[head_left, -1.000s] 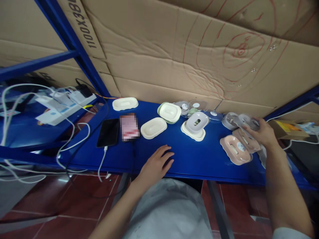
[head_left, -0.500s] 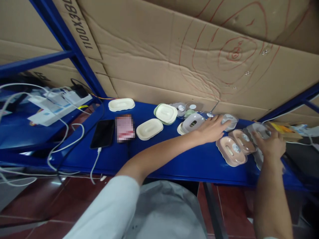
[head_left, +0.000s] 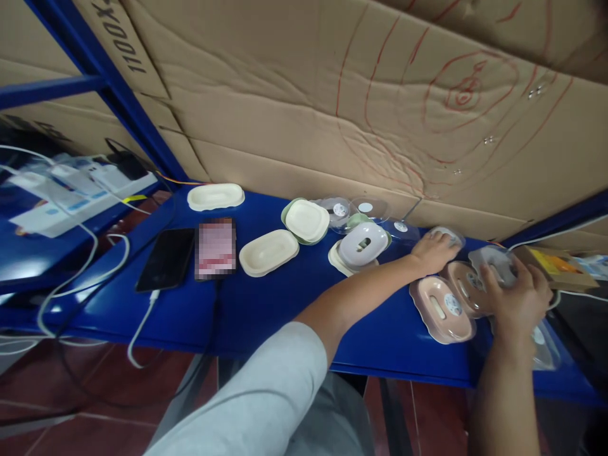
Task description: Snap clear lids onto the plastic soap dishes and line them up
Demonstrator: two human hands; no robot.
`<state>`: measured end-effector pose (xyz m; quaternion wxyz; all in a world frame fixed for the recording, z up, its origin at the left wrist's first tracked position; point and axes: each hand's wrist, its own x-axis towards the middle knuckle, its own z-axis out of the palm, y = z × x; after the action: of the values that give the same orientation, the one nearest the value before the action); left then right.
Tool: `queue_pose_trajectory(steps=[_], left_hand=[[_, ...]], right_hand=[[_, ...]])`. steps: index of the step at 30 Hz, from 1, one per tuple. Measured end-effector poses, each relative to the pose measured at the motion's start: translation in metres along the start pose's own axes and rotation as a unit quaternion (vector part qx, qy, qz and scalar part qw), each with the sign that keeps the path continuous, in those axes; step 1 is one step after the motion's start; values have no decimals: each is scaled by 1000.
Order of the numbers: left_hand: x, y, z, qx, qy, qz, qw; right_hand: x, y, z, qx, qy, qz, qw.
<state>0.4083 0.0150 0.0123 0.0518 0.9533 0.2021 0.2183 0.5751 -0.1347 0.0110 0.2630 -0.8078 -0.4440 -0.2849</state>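
Observation:
At the back of the blue tabletop, my left hand [head_left: 436, 251] lies over a clear plastic lid [head_left: 451, 234], its fingers bent on it. Farther right, my right hand [head_left: 519, 292] grips another clear plastic lid [head_left: 494, 263] between thumb and fingers. Between my arms sit a pink soap dish [head_left: 439, 307] under a clear lid with a round sticker and a second pink soap dish [head_left: 463, 285], partly overlapped. A further clear lid [head_left: 546, 348] shows beyond my right wrist. Left of my left hand, a lilac soap dish part [head_left: 363, 244] rests tilted on a cream one.
Cream dishes [head_left: 269, 253] and a cream-on-green stack [head_left: 307, 220] stand left of centre. Clear lids [head_left: 365, 208] lie behind them. A plugged-in phone [head_left: 166, 259], a blurred pink item [head_left: 215, 248] and a power strip [head_left: 80, 196] are leftward. Cardboard [head_left: 285, 95] walls the back.
My left hand has moved right and onto the clear lid at the back. My right hand keeps hold of its lid, slightly shifted. The view has moved, swinging my left forearm across the table.

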Motion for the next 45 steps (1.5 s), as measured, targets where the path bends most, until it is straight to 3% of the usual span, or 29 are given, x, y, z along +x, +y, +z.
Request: queue_pose_trajectory(steps=[5,14,22,31,39,45], left_hand=[[0,3,6,19,11,68,997],[6,-7,12,68,42,89,993],[8,-13,24,76,28,64,995],[15,-18,20,43,16,68,997],[16,-28,23,27,25,61,997],[17,-31,25,21,26,69,997]], right_hand=[[-3,-7,-4,7,-8,-3,1000],[-6,-5,-4,6,1,-3,1000],[-6,-9,-8,7,1,-14,1000],[-7,-4,-6,-9,-8,-28,1000],[-3,13,11,43,49,-61,996],[-9,2,5,22,57,-22,998]])
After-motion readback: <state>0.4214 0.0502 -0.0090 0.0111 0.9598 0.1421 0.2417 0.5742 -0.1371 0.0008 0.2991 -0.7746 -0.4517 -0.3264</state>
